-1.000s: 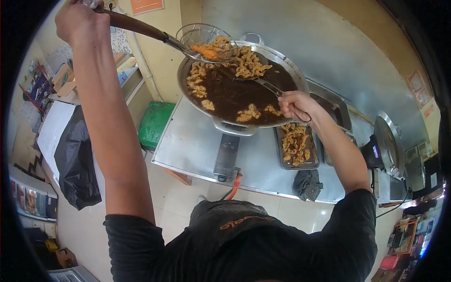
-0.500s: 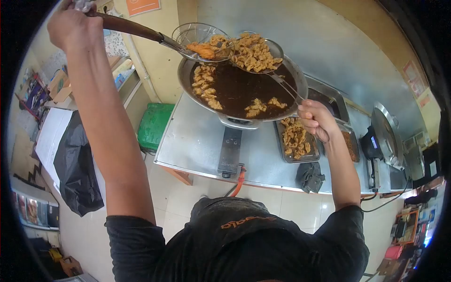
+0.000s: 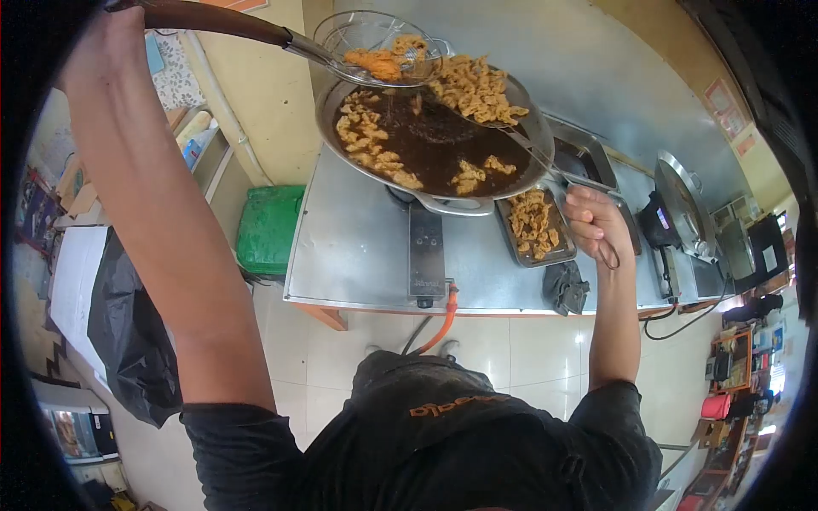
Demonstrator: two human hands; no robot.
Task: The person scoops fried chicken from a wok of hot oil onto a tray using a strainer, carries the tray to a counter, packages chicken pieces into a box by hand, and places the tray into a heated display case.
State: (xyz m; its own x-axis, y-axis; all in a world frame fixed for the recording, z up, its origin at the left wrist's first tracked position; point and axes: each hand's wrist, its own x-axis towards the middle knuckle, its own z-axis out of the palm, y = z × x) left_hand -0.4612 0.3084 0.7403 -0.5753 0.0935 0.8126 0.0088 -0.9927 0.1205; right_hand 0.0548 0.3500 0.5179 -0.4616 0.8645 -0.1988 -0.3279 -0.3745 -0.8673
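At the upper left, my left hand (image 3: 106, 34) is partly cut off by the view's dark edge, at the end of a long brown-handled wire strainer (image 3: 328, 53). A few orange-brown fried pieces (image 3: 375, 63) lie in its basket, above the wok's far left side. My right hand (image 3: 598, 223) is closed round the thin metal handle of a skimmer (image 3: 530, 146) heaped with golden fried pieces (image 3: 479, 88). Both tools are over the wok (image 3: 477, 204) of dark oil, where more pieces float along the left and near the front.
A tray of fried pieces (image 3: 532, 223) and a crumpled black bag (image 3: 567, 288) are on the metal table (image 3: 349, 264). Behind them is an empty-looking deep tray (image 3: 584, 157). A second wok (image 3: 682, 200) stands right; a green bin (image 3: 271, 230) stands left.
The skimmer has moved slightly right with my right hand, which sits lower in view. The strainer has risen in view, and my left hand is now nearer the edge. The whole view has shifted a little.
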